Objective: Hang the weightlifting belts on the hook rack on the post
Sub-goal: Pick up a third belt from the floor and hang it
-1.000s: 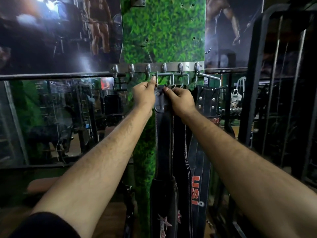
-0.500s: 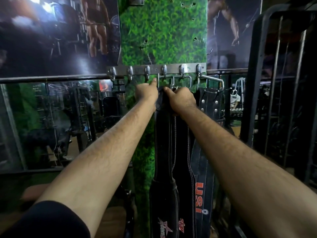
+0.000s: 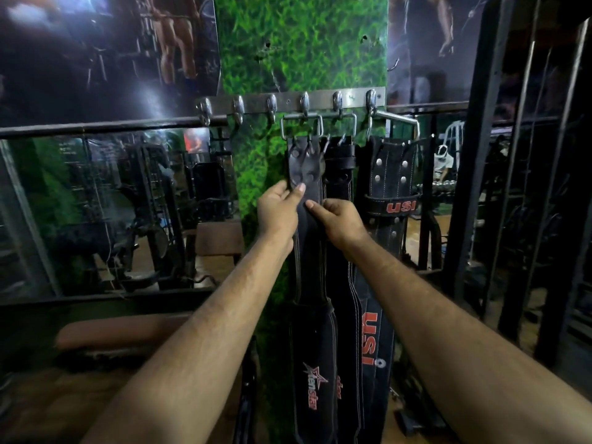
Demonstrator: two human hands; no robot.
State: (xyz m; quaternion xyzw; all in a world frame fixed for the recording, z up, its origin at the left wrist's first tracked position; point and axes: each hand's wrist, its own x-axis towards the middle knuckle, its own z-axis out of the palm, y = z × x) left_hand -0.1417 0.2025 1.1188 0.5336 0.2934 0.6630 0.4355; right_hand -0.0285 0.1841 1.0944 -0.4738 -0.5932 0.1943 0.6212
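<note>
The front belt [image 3: 309,251], black with white stitching, hangs by its steel buckle [image 3: 301,127] from a hook on the hook rack [image 3: 290,102], which is screwed across the grass-patterned post [image 3: 301,40]. I judge it already hung and this step to be settling it. My left hand [image 3: 277,211] holds the strap's left edge just below the riveted buckle end, thumb on the front face and fingers curled behind. My right hand [image 3: 339,219] pinches the right edge slightly lower, fingertips on the leather. Neither hand is released.

To do this well, I would draw the strap straight down so the buckle frame seats fully in the hook's bend, then let go one hand at a time and see that it does not swing off.

Just right of it, a second black belt [image 3: 344,283] hangs from the next hook, touching the first. Further right, a belt lettered USI [image 3: 389,174] hangs from the last hook by a buckle that stands out sideways. Three hooks at the rack's left end are bare. Mirrors [image 3: 128,203] flank the post; a padded bench [image 3: 121,331] lies lower left.
</note>
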